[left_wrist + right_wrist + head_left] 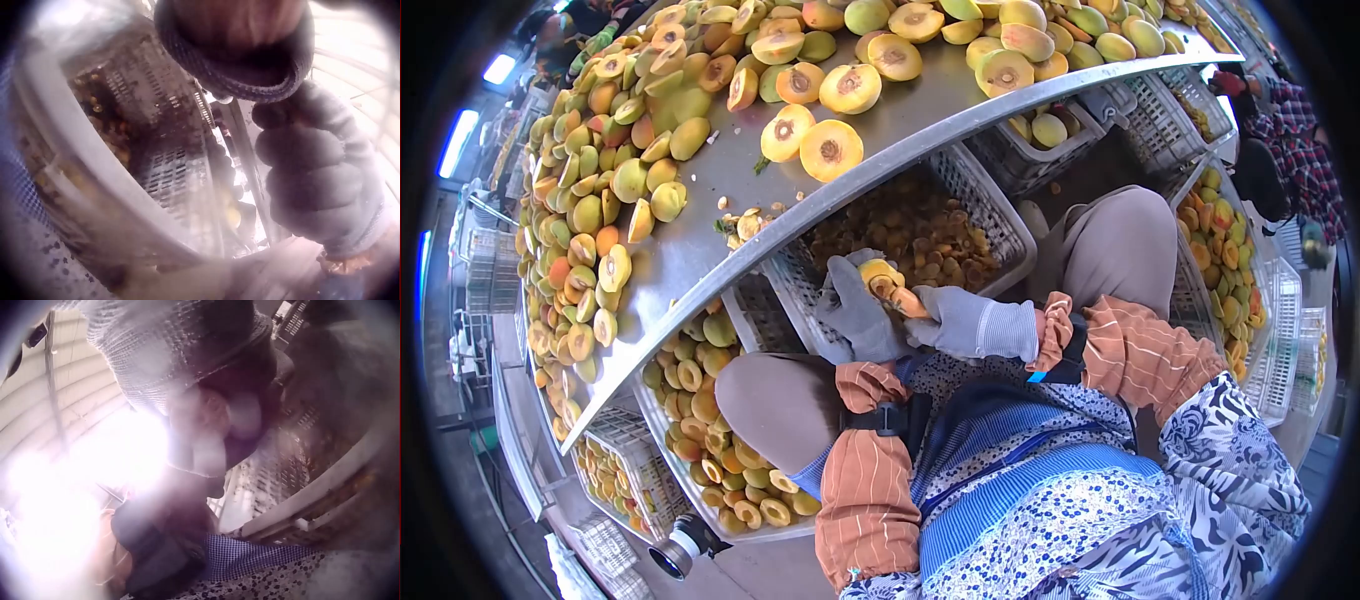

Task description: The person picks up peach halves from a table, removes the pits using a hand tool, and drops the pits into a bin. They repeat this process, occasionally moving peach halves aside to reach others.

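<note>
In the head view, my left hand (860,318), in a grey glove, grips a yellow peach half (881,276) with its cut side showing. My right hand (965,322), in the same kind of glove, meets it from the right. Its fingertips pinch a small orange-brown piece (909,302) against the fruit; I cannot tell what that piece is. Curled fingers of the right hand (315,169) show in the left wrist view. Both hands are above my lap, at the near side of a grey crate (1012,240) holding brownish scraps (900,235).
A metal table (730,190) curves ahead, heaped with peach halves (850,88). Crates of peaches stand by my left knee (775,405) and right knee (1135,240). More crates (1165,115) sit under the table. Another person's plaid sleeve (1300,130) shows at the right.
</note>
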A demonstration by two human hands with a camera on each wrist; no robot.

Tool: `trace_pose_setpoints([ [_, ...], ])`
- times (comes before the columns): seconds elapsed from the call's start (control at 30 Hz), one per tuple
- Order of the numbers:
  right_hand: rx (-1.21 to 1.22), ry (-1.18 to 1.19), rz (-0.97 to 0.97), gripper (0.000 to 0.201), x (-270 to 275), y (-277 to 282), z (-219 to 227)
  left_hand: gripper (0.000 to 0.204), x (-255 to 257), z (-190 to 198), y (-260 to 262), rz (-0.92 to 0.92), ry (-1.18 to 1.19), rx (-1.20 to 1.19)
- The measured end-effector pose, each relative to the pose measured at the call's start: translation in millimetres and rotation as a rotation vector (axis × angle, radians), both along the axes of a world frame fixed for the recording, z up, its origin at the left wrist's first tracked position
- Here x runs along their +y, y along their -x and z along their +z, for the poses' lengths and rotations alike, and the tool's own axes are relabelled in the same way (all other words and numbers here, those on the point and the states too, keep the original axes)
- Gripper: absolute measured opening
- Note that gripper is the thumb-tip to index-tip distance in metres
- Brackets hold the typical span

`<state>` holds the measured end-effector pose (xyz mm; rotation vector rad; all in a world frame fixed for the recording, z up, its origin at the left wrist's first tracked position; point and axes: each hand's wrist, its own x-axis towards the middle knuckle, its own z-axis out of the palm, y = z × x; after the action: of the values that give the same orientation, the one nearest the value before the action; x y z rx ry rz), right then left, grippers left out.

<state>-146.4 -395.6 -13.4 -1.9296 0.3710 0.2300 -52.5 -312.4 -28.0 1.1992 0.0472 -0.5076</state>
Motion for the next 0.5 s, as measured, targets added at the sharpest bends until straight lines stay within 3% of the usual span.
trace_pose_setpoints([
  [0.13,0.127,0.218,0.072,0.030,-5,-1,2,0.035,-7,0,-7,-0.006,-0.073,-0.031],
  [0.27,0.010,0.147,0.025,0.034,-7,-6,10,0.036,-14,28,-16,-0.015,-0.216,-0.149],
  [0.4,-0.014,0.145,0.007,0.035,-13,-18,24,0.035,-21,47,-29,-0.003,-0.209,-0.288],
  [0.5,-0.004,0.079,-0.041,0.033,-8,-17,7,0.033,-20,42,-27,-0.015,-0.345,-0.270],
])
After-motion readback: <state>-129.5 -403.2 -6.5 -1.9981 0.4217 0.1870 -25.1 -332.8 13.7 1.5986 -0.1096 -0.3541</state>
